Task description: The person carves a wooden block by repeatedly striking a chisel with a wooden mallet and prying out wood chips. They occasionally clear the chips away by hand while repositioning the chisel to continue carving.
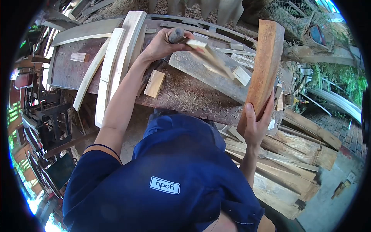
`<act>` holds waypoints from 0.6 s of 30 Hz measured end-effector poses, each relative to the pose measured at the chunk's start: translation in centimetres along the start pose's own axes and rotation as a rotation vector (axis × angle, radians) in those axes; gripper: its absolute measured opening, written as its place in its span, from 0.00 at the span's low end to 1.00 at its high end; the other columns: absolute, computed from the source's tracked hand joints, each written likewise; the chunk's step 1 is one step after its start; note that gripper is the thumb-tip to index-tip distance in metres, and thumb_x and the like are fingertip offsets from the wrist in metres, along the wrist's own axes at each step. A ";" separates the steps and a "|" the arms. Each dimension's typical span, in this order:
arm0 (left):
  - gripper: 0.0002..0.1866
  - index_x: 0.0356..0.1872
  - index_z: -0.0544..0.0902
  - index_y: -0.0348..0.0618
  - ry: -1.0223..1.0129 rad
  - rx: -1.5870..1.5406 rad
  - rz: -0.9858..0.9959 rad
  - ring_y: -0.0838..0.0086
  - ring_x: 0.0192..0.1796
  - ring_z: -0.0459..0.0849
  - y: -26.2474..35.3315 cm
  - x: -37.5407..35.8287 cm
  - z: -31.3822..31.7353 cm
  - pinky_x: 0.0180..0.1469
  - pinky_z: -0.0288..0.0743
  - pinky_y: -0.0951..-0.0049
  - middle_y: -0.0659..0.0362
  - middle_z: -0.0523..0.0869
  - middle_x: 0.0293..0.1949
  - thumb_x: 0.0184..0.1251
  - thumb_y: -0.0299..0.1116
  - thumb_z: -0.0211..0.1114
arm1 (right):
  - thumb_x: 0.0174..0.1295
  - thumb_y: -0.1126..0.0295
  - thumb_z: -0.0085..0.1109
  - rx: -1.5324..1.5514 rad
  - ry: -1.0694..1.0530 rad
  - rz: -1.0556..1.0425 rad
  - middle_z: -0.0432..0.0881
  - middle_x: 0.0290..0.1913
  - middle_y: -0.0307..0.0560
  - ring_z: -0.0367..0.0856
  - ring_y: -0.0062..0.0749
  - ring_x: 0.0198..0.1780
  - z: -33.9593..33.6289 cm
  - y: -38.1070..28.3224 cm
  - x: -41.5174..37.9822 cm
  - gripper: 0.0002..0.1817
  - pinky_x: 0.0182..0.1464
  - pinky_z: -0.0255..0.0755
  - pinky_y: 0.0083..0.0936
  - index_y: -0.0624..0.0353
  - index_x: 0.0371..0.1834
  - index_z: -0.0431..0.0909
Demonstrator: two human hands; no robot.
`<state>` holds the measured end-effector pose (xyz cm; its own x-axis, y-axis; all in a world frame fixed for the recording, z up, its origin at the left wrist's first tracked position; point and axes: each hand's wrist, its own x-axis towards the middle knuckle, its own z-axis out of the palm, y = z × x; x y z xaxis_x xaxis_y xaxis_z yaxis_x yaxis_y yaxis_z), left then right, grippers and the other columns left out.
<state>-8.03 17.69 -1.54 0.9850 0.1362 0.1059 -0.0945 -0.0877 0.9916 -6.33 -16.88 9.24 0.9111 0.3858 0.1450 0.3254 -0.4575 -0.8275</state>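
Observation:
My left hand (164,46) is closed over the workbench. A grey, round-ended cylinder (176,35) shows at its fingers, its kind unclear. A pale wooden piece (210,60), smeared by motion, extends from its thumb and fingertips toward the right. My right hand (257,125) grips the lower end of a thick reddish-brown wooden beam (264,63), thumb on the face and fingers round the right edge. The beam stands steeply in view at the bench's right end. A weathered grey board (208,77) lies between the hands, and a small wood block (155,83) sits below the left wrist.
Long pale planks (120,54) and a curved strip (91,77) lie across the workbench (67,71) at left. Sawdust and shavings (189,96) cover its middle. Stacked boards (286,170) fill the lower right. Dark chairs or frames (54,154) stand at left.

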 end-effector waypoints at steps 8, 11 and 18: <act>0.28 0.56 0.84 0.37 0.218 0.106 -0.317 0.89 0.20 0.67 -7.3 2.9 -3.0 0.21 0.59 0.83 0.68 0.84 0.27 0.59 0.45 0.77 | 0.63 0.63 0.61 -0.029 0.013 -0.022 0.66 0.70 0.63 0.66 0.46 0.69 -0.1 0.5 -0.4 0.43 0.71 0.58 0.39 0.66 0.78 0.51; 0.27 0.50 0.87 0.39 0.164 0.121 -0.473 0.85 0.16 0.66 -11.1 4.6 -5.4 0.20 0.55 0.78 0.67 0.76 0.18 0.53 0.46 0.80 | 0.63 0.61 0.62 -0.001 0.006 0.002 0.66 0.70 0.63 0.67 0.47 0.69 -0.1 0.2 -0.5 0.43 0.71 0.58 0.39 0.65 0.78 0.51; 0.23 0.45 0.89 0.44 0.018 0.373 -0.445 0.77 0.27 0.79 -11.8 6.3 -5.7 0.30 0.71 0.71 0.61 0.85 0.27 0.52 0.46 0.80 | 0.63 0.61 0.63 0.008 0.027 0.002 0.66 0.70 0.62 0.67 0.47 0.69 0.1 0.7 -0.7 0.44 0.70 0.59 0.39 0.63 0.78 0.52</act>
<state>-1.57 25.24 -12.13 0.9153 0.2564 -0.3107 0.3887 -0.3593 0.8484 -6.74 -17.39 8.53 0.9181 0.3635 0.1579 0.3219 -0.4514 -0.8322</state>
